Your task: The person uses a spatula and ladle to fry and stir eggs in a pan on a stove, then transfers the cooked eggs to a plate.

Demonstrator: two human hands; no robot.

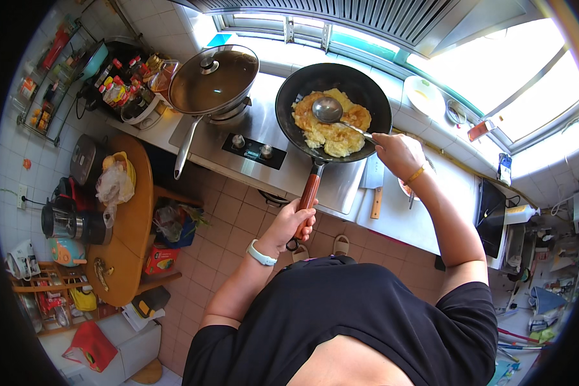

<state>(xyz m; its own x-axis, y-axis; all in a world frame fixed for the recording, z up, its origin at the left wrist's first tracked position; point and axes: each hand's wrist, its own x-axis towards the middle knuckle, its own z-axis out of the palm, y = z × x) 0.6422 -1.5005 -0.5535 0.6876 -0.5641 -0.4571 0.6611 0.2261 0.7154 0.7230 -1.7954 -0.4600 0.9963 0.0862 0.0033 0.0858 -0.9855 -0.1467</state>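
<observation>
My left hand point(290, 223) is wrapped around the reddish wooden handle point(310, 189) of a black wok point(335, 76) on the right side of the stove. In the wok lies a yellow, partly browned layer of cooked egg point(338, 139). My right hand point(399, 153) grips the thin handle of a metal ladle point(327, 110), whose bowl rests on the egg. Beside the wok, under my right forearm's left side, a cleaver point(374, 178) with a wooden handle lies on the counter. A bowl point(407, 190) is partly hidden by my right wrist.
A second pan with a glass lid point(214, 82) stands on the left burner, its metal handle point(188, 147) reaching past the stove's front edge. Several sauce bottles point(120, 91) crowd the left corner. A white plate point(423, 96) sits on the windowsill. The range hood point(347, 14) hangs above.
</observation>
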